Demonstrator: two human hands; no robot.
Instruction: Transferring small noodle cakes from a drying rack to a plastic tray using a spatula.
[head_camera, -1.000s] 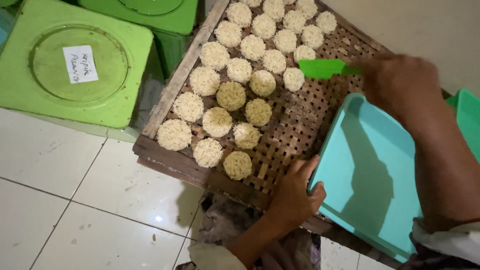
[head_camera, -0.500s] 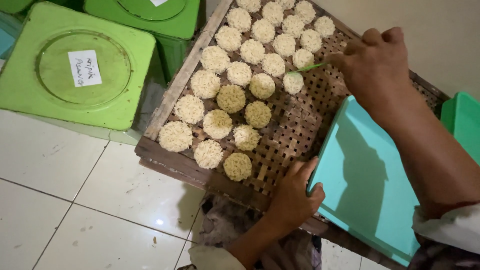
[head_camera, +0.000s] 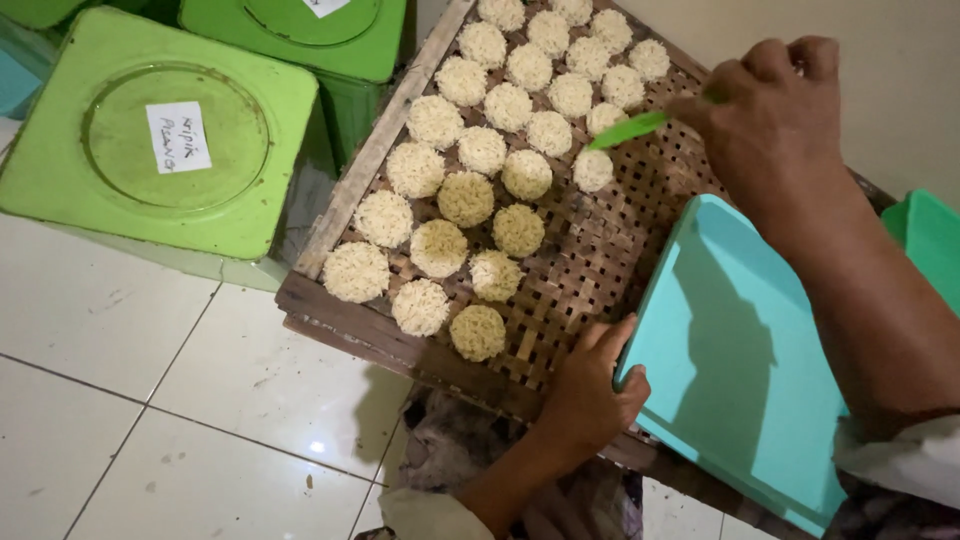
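Care is needed at the spatula's edge: the right hand (head_camera: 775, 120) grips the green spatula (head_camera: 628, 129), its tip beside a noodle cake (head_camera: 593, 170) on the woven rack (head_camera: 600, 260). It should slide flat underneath. The left hand (head_camera: 590, 395) clasps the turquoise tray (head_camera: 740, 360) steady.

bins: two green lidded bins (head_camera: 160, 150) (head_camera: 300, 30), top left, side by side
label: white paper (head_camera: 178, 137) on near lid
floor: white tiles (head_camera: 130, 400)
wall: beige (head_camera: 900, 80), top right
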